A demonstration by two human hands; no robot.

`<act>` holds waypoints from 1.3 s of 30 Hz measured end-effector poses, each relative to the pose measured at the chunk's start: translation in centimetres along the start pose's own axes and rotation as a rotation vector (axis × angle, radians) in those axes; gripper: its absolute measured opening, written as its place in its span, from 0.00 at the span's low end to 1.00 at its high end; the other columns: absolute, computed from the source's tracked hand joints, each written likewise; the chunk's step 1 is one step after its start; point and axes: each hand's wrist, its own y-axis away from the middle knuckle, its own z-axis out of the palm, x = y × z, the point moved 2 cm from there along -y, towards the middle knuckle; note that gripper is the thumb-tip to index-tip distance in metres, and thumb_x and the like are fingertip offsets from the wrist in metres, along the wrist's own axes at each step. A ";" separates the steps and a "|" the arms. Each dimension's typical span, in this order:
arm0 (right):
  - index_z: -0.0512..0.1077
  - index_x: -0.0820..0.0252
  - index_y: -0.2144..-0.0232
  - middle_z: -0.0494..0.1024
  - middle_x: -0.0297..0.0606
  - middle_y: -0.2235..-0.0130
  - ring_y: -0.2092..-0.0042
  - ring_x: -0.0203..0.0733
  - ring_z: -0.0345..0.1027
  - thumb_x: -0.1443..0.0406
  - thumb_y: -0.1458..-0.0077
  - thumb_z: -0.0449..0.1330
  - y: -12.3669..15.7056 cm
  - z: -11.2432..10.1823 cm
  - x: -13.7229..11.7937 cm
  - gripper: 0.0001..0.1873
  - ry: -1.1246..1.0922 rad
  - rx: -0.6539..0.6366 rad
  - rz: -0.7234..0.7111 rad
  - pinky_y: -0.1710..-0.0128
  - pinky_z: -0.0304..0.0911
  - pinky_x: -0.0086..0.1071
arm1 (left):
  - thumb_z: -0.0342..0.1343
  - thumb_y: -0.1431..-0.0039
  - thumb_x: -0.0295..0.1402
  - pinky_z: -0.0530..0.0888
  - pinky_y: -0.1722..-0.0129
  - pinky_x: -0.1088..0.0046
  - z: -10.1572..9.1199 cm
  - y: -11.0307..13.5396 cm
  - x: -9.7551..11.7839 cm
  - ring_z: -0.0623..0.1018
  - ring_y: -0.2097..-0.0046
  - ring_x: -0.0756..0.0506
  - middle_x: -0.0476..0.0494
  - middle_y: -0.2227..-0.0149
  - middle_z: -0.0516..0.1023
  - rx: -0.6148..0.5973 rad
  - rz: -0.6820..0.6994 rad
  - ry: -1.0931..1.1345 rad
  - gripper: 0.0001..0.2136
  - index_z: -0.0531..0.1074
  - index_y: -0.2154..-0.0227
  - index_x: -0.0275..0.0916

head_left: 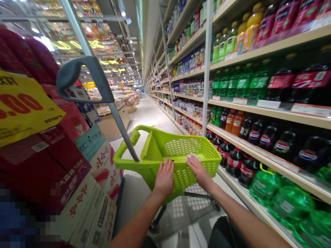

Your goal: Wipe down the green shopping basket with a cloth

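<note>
A lime-green plastic shopping basket (181, 148) on a wheeled frame stands in the aisle in front of me. My left hand (164, 177) rests flat against its near wall with the fingers stretched upward over the rim. My right hand (198, 168) lies on the near rim, fingers closed round a small whitish thing (191, 157) that I cannot make out. A grey pull handle (77, 77) on a metal rod rises from the basket toward the upper left.
Shelves of soft-drink bottles (258, 134) run along the right side. Stacked red and white cartons (85, 179) with a yellow price sign (23, 106) stand at the left. The tiled aisle (147, 113) stretches ahead.
</note>
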 end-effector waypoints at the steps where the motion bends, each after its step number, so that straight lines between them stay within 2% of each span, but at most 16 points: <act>1: 0.64 0.61 0.49 0.66 0.40 0.46 0.41 0.40 0.51 0.79 0.56 0.42 0.2 0.0 0.2 0.31 -0.018 -0.006 -0.014 0.44 0.55 0.43 | 0.42 0.47 0.32 0.46 0.40 0.58 0.1 -0.1 0.0 0.46 0.37 0.41 0.36 0.38 0.47 -0.001 0.008 -0.013 0.29 0.48 0.42 0.28; 5: 0.63 0.61 0.49 0.68 0.42 0.48 0.43 0.41 0.54 0.77 0.54 0.42 2.5 -2.6 5.6 0.29 0.035 0.156 0.207 0.44 0.53 0.46 | 0.43 0.49 0.31 0.45 0.40 0.57 0.7 0.1 -0.3 0.44 0.37 0.42 0.37 0.37 0.45 0.026 0.056 -0.042 0.30 0.47 0.41 0.29; 7: 0.61 0.63 0.47 0.67 0.45 0.48 0.42 0.43 0.53 0.78 0.53 0.41 3.5 -3.3 7.1 0.30 0.066 0.218 0.276 0.44 0.51 0.50 | 0.43 0.49 0.31 0.45 0.40 0.56 0.9 0.1 -0.3 0.44 0.37 0.41 0.37 0.38 0.46 0.059 0.051 -0.036 0.30 0.48 0.42 0.29; 10: 0.61 0.62 0.47 0.66 0.45 0.47 0.42 0.42 0.52 0.79 0.54 0.41 4.0 -2.1 4.8 0.31 0.063 0.197 0.236 0.44 0.54 0.47 | 0.43 0.49 0.31 0.45 0.41 0.55 1.0 -0.1 0.1 0.45 0.37 0.40 0.37 0.38 0.47 0.071 0.040 -0.023 0.30 0.49 0.42 0.28; 12: 0.62 0.61 0.48 0.66 0.42 0.46 0.41 0.40 0.51 0.79 0.53 0.42 3.8 -1.0 2.1 0.31 0.011 0.108 0.116 0.45 0.56 0.43 | 0.43 0.49 0.31 0.46 0.41 0.56 1.1 -0.3 0.4 0.45 0.37 0.40 0.36 0.38 0.47 0.061 0.039 -0.024 0.30 0.49 0.42 0.28; 14: 0.61 0.60 0.47 0.65 0.42 0.46 0.40 0.40 0.48 0.79 0.52 0.41 3.6 -0.6 0.8 0.31 -0.038 0.063 0.035 0.45 0.56 0.43 | 0.43 0.49 0.31 0.46 0.40 0.56 1.1 -0.5 0.6 0.45 0.37 0.40 0.35 0.38 0.47 0.056 0.041 -0.034 0.30 0.49 0.42 0.28; 17: 0.58 0.61 0.45 0.63 0.45 0.45 0.39 0.42 0.45 0.77 0.50 0.42 4.1 -1.2 2.4 0.29 -0.013 0.175 0.146 0.44 0.53 0.48 | 0.43 0.49 0.31 0.45 0.40 0.56 1.4 -0.5 0.6 0.44 0.37 0.41 0.36 0.38 0.46 0.070 0.057 -0.044 0.30 0.49 0.42 0.28; 19: 0.59 0.61 0.46 0.63 0.46 0.44 0.39 0.42 0.46 0.76 0.49 0.43 5.6 -0.8 3.8 0.28 0.016 0.222 0.241 0.44 0.53 0.48 | 0.43 0.49 0.31 0.45 0.40 0.56 1.8 -0.4 0.6 0.44 0.37 0.41 0.37 0.37 0.45 0.090 0.053 -0.044 0.30 0.49 0.42 0.28; 23: 0.66 0.59 0.51 0.69 0.42 0.49 0.43 0.39 0.54 0.78 0.52 0.41 10.7 1.8 3.1 0.29 -0.008 0.088 0.220 0.48 0.61 0.41 | 0.43 0.48 0.31 0.48 0.41 0.56 2.8 0.2 1.1 0.44 0.37 0.41 0.37 0.37 0.45 0.121 0.072 -0.033 0.29 0.49 0.42 0.29; 25: 0.67 0.58 0.52 0.71 0.40 0.51 0.44 0.37 0.56 0.79 0.53 0.40 12.0 2.1 2.1 0.30 -0.022 0.044 0.206 0.50 0.63 0.39 | 0.42 0.47 0.31 0.49 0.41 0.57 3.3 0.6 1.3 0.45 0.37 0.42 0.39 0.37 0.46 0.133 0.116 -0.030 0.28 0.50 0.42 0.30; 28: 0.64 0.59 0.49 0.67 0.41 0.47 0.41 0.40 0.52 0.77 0.51 0.41 10.0 -0.1 2.0 0.28 -0.061 0.084 0.209 0.46 0.59 0.43 | 0.42 0.46 0.31 0.49 0.41 0.57 3.7 1.2 1.6 0.46 0.37 0.43 0.40 0.38 0.48 0.146 0.148 -0.036 0.27 0.50 0.42 0.31; 30: 0.61 0.60 0.47 0.62 0.42 0.44 0.40 0.42 0.48 0.76 0.49 0.43 7.6 -1.9 3.0 0.27 -0.075 0.141 0.209 0.43 0.52 0.46 | 0.42 0.46 0.31 0.50 0.41 0.57 3.7 1.2 1.9 0.47 0.37 0.42 0.40 0.38 0.48 0.153 0.145 -0.037 0.27 0.50 0.42 0.31; 32: 0.61 0.62 0.47 0.61 0.43 0.43 0.40 0.44 0.47 0.75 0.49 0.44 6.5 -2.8 4.1 0.26 -0.043 0.187 0.227 0.42 0.51 0.48 | 0.42 0.46 0.31 0.50 0.41 0.57 3.6 1.1 2.4 0.47 0.37 0.42 0.40 0.38 0.48 0.169 0.146 -0.034 0.27 0.51 0.42 0.30; 34: 0.65 0.62 0.50 0.67 0.43 0.47 0.42 0.43 0.52 0.76 0.50 0.43 7.8 -2.4 4.9 0.26 0.000 0.170 0.240 0.45 0.56 0.46 | 0.43 0.46 0.31 0.51 0.41 0.58 3.5 1.0 3.1 0.47 0.37 0.42 0.40 0.38 0.48 0.190 0.157 -0.032 0.26 0.52 0.43 0.31; 37: 0.71 0.58 0.59 0.75 0.39 0.58 0.49 0.41 0.64 0.77 0.54 0.42 11.5 -1.2 5.0 0.26 0.010 0.087 0.222 0.54 0.67 0.39 | 0.43 0.46 0.30 0.51 0.41 0.59 3.5 1.1 3.6 0.48 0.37 0.43 0.40 0.38 0.49 0.212 0.176 -0.031 0.26 0.52 0.42 0.32; 39: 0.71 0.58 0.58 0.75 0.40 0.57 0.49 0.41 0.64 0.77 0.54 0.42 12.2 -1.3 4.5 0.26 0.004 0.078 0.226 0.54 0.67 0.39 | 0.44 0.47 0.30 0.50 0.41 0.59 3.7 1.2 3.4 0.47 0.37 0.43 0.40 0.38 0.49 0.219 0.185 -0.026 0.27 0.51 0.42 0.32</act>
